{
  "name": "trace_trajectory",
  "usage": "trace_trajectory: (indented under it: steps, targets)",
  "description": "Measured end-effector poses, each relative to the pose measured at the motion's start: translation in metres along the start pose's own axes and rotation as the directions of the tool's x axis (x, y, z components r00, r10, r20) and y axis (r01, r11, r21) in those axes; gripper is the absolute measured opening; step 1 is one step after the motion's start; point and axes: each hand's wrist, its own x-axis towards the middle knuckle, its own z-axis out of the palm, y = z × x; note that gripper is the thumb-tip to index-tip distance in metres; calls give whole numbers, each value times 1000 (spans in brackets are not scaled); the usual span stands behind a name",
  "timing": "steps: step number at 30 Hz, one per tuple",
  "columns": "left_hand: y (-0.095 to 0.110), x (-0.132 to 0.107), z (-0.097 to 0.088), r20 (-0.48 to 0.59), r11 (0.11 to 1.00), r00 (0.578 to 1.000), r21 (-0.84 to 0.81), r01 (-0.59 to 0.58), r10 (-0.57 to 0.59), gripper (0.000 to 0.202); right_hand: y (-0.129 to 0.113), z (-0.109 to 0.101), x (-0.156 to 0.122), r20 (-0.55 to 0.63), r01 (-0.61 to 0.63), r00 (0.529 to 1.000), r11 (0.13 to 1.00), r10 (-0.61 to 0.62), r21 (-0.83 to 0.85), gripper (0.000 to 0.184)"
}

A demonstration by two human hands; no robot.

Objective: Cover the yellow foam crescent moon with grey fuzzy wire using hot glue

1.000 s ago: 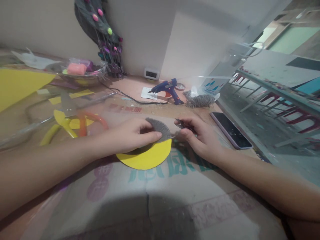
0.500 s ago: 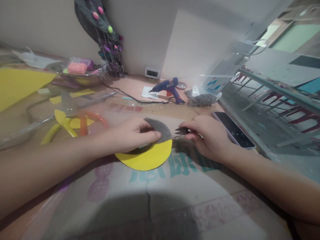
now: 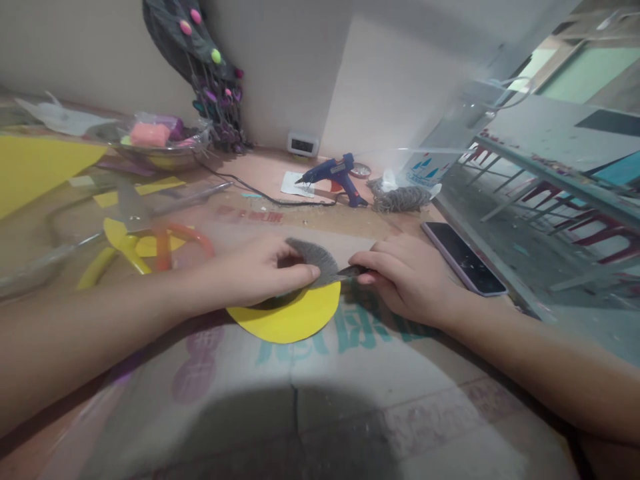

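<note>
A pale wall (image 3: 280, 67) stands behind the work surface, and in front of it a printed cardboard sheet (image 3: 240, 413), with green and faded reddish characters, spreads under both forearms. At the far left lies a broad yellow sheet (image 3: 40, 170), its edge cut on a slant. Against the wall hangs a dark grey crescent ornament (image 3: 170, 47), dotted with pink and lime balls and trailing beaded strings. Beside its lower end sits a clear bowl (image 3: 160, 157) holding wrapped pink and purple packets. Scissors with yellow and orange handles (image 3: 133, 253) rest just beyond the left forearm, blurred. The left hand (image 3: 265, 270) is curled, its thumb pressing on top of a yellow curved cutout (image 3: 295, 323) above the cardboard; its fingertips are hidden. Grey yarn (image 3: 325, 260) covers the cutout's upper right part, while the near curve is bare yellow. The right hand (image 3: 405, 280) is nearly closed, thumb and forefinger pinching a small tool. Beyond the hands, a blue glue gun (image 3: 333, 171) stands near a grey yarn hank (image 3: 403, 198); a phone (image 3: 465, 259) lies right of the right hand. A small white digital clock (image 3: 302, 144) sits by the wall. Smallest is that dark, pointed tool (image 3: 351, 271), its tip at the yarn's edge; whether they touch is unclear.
</note>
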Motion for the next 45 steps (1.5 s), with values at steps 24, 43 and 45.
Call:
trace_trajectory:
  steps: [24, 43, 45]
  targets:
    - [1, 1, 0, 5, 999, 1000, -16, -29, 29, 26, -2, 1, -2, 7, -33, 999, 999, 32, 34, 35]
    - [5, 0, -1, -1, 999, 999, 36, -36, 36, 27, -4, 0, -1, 60, -77, 995, 996, 74, 51, 36]
    - [5, 1, -1, -4, 998, 999, 43, -43, 43, 27, -3, 0, -1, 80, -91, 993, 993, 85, 74, 35]
